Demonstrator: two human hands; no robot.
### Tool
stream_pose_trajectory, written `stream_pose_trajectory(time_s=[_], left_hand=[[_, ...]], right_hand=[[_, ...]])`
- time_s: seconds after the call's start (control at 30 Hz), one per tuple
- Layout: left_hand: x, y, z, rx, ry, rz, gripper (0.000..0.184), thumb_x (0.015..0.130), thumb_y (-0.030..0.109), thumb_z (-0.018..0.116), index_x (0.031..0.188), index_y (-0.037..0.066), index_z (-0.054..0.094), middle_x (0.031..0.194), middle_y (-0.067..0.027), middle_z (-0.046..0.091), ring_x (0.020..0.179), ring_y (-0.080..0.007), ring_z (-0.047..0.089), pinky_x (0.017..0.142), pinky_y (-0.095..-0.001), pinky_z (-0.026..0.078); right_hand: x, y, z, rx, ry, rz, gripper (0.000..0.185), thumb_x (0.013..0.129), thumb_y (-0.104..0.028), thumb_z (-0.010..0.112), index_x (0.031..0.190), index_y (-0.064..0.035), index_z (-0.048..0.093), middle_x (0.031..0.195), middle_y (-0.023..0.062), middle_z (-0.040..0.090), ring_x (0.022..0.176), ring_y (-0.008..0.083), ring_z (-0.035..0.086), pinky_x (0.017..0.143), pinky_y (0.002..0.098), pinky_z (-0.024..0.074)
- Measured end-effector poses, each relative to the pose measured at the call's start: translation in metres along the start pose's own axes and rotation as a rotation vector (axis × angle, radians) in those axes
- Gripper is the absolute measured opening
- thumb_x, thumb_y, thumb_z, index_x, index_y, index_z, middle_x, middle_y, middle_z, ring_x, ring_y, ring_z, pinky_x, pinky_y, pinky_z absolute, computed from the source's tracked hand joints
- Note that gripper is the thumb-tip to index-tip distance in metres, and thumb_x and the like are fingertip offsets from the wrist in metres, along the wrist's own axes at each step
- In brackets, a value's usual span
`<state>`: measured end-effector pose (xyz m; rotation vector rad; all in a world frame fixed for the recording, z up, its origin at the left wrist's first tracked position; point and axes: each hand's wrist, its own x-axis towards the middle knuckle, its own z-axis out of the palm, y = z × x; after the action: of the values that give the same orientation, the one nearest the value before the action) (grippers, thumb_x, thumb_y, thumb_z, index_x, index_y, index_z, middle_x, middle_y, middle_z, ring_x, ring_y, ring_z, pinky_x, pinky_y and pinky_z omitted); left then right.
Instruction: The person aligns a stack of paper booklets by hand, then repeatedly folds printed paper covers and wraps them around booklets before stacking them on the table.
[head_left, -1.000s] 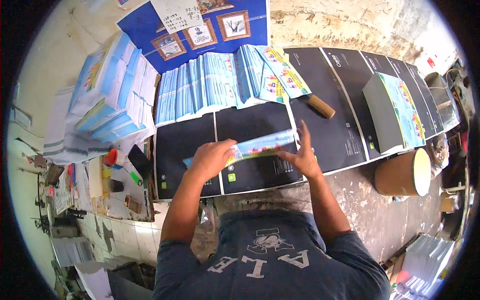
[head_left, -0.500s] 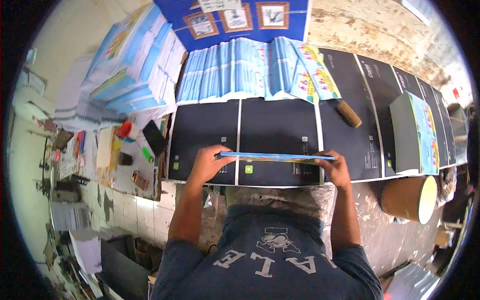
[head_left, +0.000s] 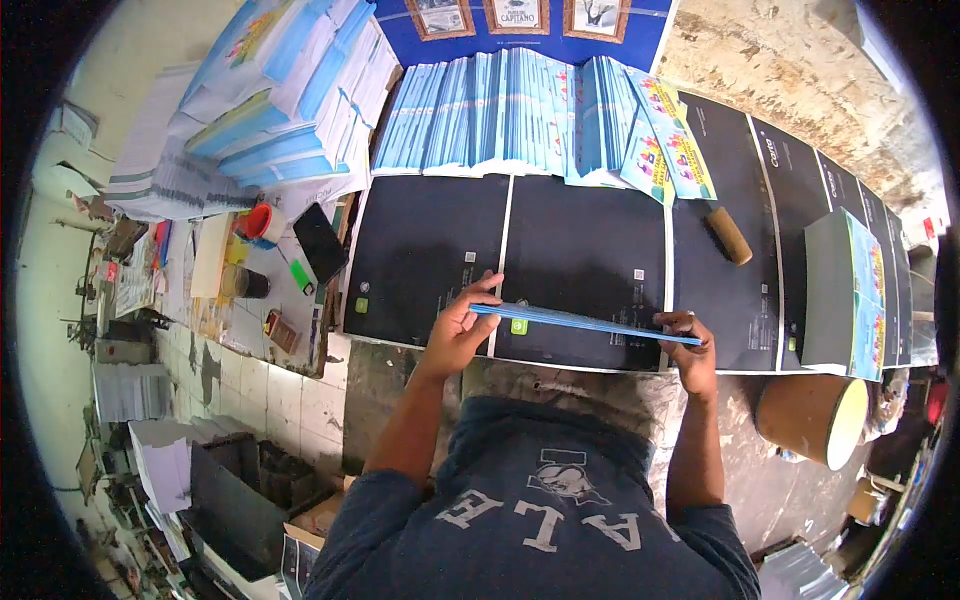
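Between my two hands I hold a thin stack of blue-edged sheets (head_left: 585, 322), seen edge-on above the front of the black-topped table (head_left: 590, 240). My left hand (head_left: 466, 325) pinches its left end, with the index finger lifted off. At the other end, my right hand (head_left: 690, 348) is closed on the stack's right end, which sits lower than the left. Behind the stack, a long row of blue-and-white folded booklets (head_left: 480, 115) leans along the back of the table. Two colourful printed sheets (head_left: 665, 140) rest at the row's right end.
A brown cylindrical block (head_left: 729, 236) lies on the table's right half, near a thick stack of printed sheets (head_left: 840, 290). Tall paper piles (head_left: 270, 100) stand at the left. A phone (head_left: 320, 243) and red cup (head_left: 262, 222) are on the side table. A round bin (head_left: 812, 420) stands at right.
The sheet stack has gone from nearly level to sloping down at its right end. My left index finger has lifted. The camera view has shifted, so the table appears turned.
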<state>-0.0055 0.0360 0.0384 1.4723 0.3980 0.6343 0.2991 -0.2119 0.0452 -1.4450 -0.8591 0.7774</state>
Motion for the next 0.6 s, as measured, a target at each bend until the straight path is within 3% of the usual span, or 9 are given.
stream_pose_trajectory(time_s=[0.13,0.23,0.3,0.4,0.47,0.53,0.6], left_hand=[[-0.003,-0.001,0.001,-0.024,0.02,0.023,0.015,0.096,0.001,0.06,0.111,0.001,0.062,0.148,-0.0159,0.046,0.148,-0.0295,0.027,0.119,-0.045,0.024],[-0.001,-0.002,0.006,0.034,0.057,-0.02,0.014,0.094,-0.001,0.06,0.108,0.001,0.064,0.141,-0.0169,0.053,0.144,-0.0308,0.036,0.117,-0.045,0.029],[0.003,0.006,0.004,0.201,0.055,0.036,0.012,0.093,0.003,0.063,0.104,0.001,0.067,0.131,-0.0173,0.061,0.133,-0.0299,0.051,0.11,-0.0428,0.038],[0.019,0.05,-0.009,0.516,-0.259,-0.157,0.024,0.089,0.021,0.071,0.101,0.0,0.07,0.108,-0.0157,0.071,0.099,-0.0244,0.069,0.088,-0.0357,0.051],[0.04,0.083,0.001,0.657,-0.503,-0.48,0.036,0.088,0.032,0.071,0.108,0.002,0.069,0.102,-0.0196,0.071,0.092,-0.0297,0.071,0.083,-0.038,0.053],[0.062,0.106,0.038,0.744,-0.666,-0.473,0.047,0.089,0.041,0.068,0.115,0.003,0.066,0.101,-0.0231,0.07,0.091,-0.0359,0.07,0.082,-0.0402,0.053],[0.073,0.093,0.057,0.838,-0.668,-0.367,0.05,0.092,0.043,0.063,0.123,0.004,0.062,0.103,-0.0242,0.07,0.093,-0.0393,0.069,0.081,-0.0422,0.053]], right_hand=[[-0.003,0.0,0.004,0.051,0.014,0.018,0.01,0.082,-0.001,0.068,0.089,-0.0034,0.062,0.11,0.0125,0.067,0.104,0.0195,0.06,0.09,0.0342,0.0456],[-0.004,-0.005,0.011,0.087,0.104,0.103,0.009,0.085,-0.005,0.069,0.09,-0.0033,0.062,0.109,0.0123,0.068,0.099,0.0174,0.06,0.088,0.0335,0.0462],[-0.004,-0.005,-0.001,0.121,0.149,0.192,0.012,0.088,-0.007,0.071,0.095,-0.0028,0.062,0.101,0.0073,0.067,0.093,0.014,0.059,0.084,0.0302,0.0466],[0.011,-0.05,-0.016,0.042,0.096,0.198,0.014,0.088,-0.006,0.073,0.095,-0.0019,0.062,0.09,0.0025,0.064,0.087,0.0102,0.057,0.078,0.027,0.0464],[0.031,-0.082,-0.021,-0.015,-0.004,0.299,0.018,0.087,-0.007,0.075,0.096,-0.0011,0.061,0.089,0.003,0.063,0.086,0.0093,0.057,0.076,0.0271,0.0458],[0.061,-0.097,-0.016,-0.074,-0.1,0.286,0.024,0.086,-0.01,0.077,0.099,-0.0005,0.06,0.089,0.0034,0.063,0.087,0.0095,0.056,0.077,0.0266,0.0454],[0.097,-0.095,-0.011,-0.258,-0.155,0.096,0.034,0.087,-0.019,0.077,0.108,0.0004,0.058,0.099,0.0065,0.062,0.093,0.0121,0.057,0.08,0.0288,0.0461]])
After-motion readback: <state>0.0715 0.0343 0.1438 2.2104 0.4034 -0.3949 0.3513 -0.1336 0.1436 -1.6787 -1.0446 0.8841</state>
